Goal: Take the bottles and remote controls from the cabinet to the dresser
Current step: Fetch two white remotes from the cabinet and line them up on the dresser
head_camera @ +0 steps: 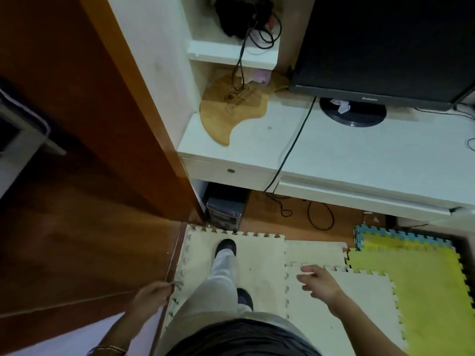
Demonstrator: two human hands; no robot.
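No bottle or remote control shows in the head view. A tall brown wooden cabinet (84, 140) fills the left side. My left hand (151, 298) hangs low beside its bottom edge with the fingers curled; whether it holds anything I cannot make out. My right hand (320, 281) is out over the foam mats, fingers spread and holding nothing. My legs step forward on the beige mat (257, 253).
A white desk (359, 150) stands ahead with a black monitor (385, 47), a wooden board (231, 106) and trailing cables. A dark computer tower (226, 211) sits under the desk. Yellow and blue foam mats (411, 278) lie at right.
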